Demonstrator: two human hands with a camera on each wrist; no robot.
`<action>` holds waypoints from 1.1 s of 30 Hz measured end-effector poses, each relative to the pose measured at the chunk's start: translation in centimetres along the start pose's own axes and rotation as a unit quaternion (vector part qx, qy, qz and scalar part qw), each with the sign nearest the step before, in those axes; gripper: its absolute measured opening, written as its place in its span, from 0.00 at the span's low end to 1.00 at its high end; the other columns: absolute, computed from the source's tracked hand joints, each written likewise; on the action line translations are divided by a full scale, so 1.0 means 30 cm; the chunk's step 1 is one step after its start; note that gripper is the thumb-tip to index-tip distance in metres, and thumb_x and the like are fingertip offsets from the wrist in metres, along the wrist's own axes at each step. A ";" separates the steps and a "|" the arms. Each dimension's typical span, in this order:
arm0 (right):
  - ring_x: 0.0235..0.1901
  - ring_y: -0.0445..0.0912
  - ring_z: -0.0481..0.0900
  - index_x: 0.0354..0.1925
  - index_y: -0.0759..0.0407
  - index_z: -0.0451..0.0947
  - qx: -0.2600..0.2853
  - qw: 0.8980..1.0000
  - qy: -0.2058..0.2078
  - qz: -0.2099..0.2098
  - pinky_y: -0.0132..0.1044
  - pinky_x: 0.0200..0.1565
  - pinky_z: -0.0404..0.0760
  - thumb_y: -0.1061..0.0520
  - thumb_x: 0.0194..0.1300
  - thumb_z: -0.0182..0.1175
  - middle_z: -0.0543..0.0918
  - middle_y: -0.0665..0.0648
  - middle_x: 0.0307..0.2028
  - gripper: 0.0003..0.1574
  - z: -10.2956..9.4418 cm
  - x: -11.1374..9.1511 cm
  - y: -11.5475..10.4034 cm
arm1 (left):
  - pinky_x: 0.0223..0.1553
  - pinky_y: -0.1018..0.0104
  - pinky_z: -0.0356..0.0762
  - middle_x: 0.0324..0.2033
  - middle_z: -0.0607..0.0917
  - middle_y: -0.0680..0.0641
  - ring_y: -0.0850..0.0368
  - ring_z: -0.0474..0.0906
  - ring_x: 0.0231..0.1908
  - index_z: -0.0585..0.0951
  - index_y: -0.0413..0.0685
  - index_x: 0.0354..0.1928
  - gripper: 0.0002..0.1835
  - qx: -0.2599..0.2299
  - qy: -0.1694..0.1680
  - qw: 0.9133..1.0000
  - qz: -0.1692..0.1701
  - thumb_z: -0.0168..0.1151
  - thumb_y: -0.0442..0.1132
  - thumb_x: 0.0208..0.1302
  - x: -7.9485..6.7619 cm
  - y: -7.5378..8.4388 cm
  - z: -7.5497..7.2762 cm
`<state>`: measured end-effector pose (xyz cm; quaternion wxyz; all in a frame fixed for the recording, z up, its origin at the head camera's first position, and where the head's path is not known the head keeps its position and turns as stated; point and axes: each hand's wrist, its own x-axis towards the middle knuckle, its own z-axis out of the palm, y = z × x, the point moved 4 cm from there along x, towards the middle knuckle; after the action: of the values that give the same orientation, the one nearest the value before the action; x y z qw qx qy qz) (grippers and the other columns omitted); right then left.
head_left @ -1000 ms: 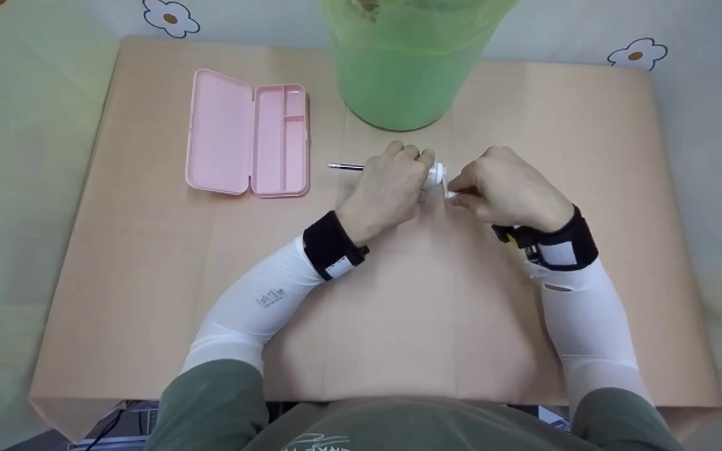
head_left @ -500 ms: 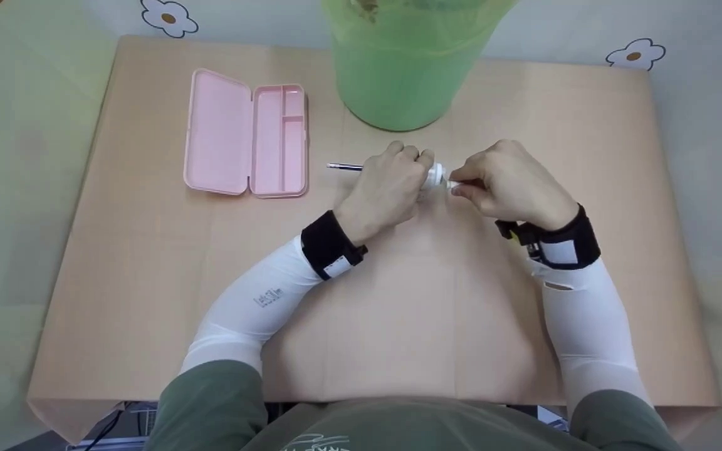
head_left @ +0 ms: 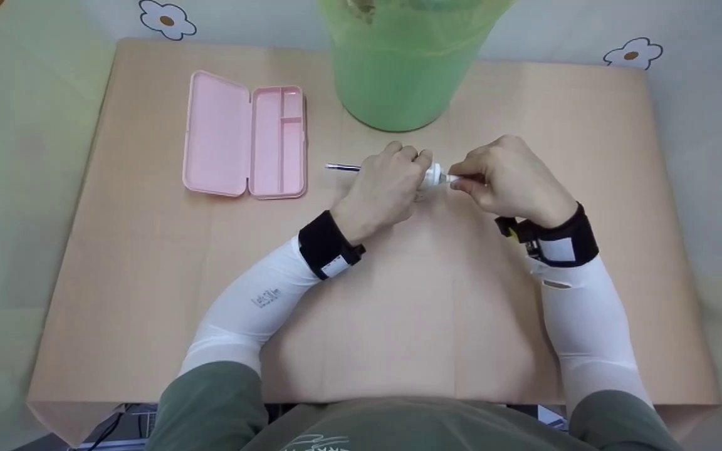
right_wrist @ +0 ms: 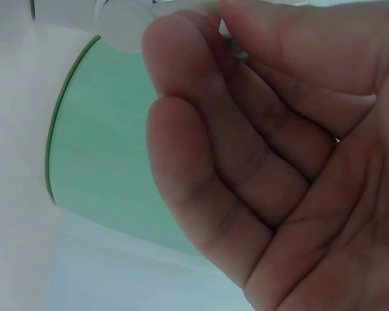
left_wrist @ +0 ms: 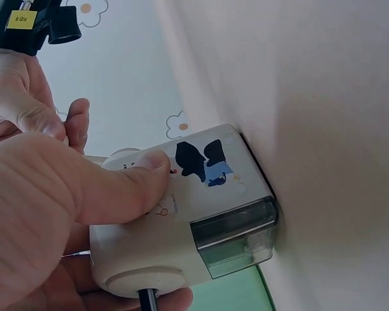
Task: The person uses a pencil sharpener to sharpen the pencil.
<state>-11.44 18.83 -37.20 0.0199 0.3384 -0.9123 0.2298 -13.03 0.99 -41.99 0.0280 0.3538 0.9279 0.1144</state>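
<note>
A small white hand-crank pencil sharpener (left_wrist: 214,194) with a cartoon print and a clear shavings drawer is gripped by my left hand (head_left: 381,191), thumb over its top face. In the head view that hand covers most of the body, and only its crank end shows. A dark pencil (head_left: 341,167) sticks out of the sharpener's left end. My right hand (head_left: 517,181) pinches the white crank handle (head_left: 452,179) between thumb and index finger. The round crank hub (right_wrist: 126,26) shows beside the fingertips in the right wrist view.
An open pink pencil case (head_left: 276,141), its compartments bare, lies at the left back of the table (head_left: 392,326). Behind the hands stands a green bin (head_left: 398,88) with a yellowish liner. Flower-patterned sheeting hangs around the table.
My right hand has moved slightly up and away from me with the crank handle, which has turned from low to level with the sharpener. The left hand keeps its hold in place.
</note>
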 end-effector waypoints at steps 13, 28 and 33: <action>0.24 0.52 0.90 0.40 0.65 0.96 0.000 1.000 0.023 0.013 0.46 0.31 0.86 0.70 0.62 0.76 0.94 0.62 0.29 0.07 -0.006 0.004 0.013 | 0.50 0.51 0.95 0.57 0.91 0.41 0.43 0.88 0.57 0.80 0.41 0.74 0.30 0.005 0.001 1.000 0.008 0.73 0.40 0.73 0.001 -0.004 -0.001; 0.27 0.57 0.92 0.43 0.68 0.95 -0.007 0.996 0.074 0.053 0.42 0.32 0.83 0.68 0.67 0.75 0.96 0.65 0.34 0.07 0.010 0.030 0.072 | 0.50 0.52 0.95 0.56 0.92 0.41 0.44 0.88 0.56 0.80 0.41 0.73 0.31 0.002 0.013 1.000 0.011 0.76 0.42 0.72 0.000 -0.003 0.002; 0.27 0.57 0.92 0.44 0.67 0.95 -0.012 0.995 0.083 0.047 0.30 0.32 0.77 0.66 0.67 0.76 0.96 0.65 0.34 0.07 0.013 0.034 0.079 | 0.51 0.52 0.95 0.58 0.92 0.40 0.43 0.88 0.57 0.80 0.40 0.75 0.33 0.001 0.014 1.000 0.016 0.76 0.42 0.72 -0.002 -0.005 0.001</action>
<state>-13.66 19.60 -38.32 0.0890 0.2743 -0.9252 0.2468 -13.09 0.84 -42.07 0.0129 0.3672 0.9225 0.1183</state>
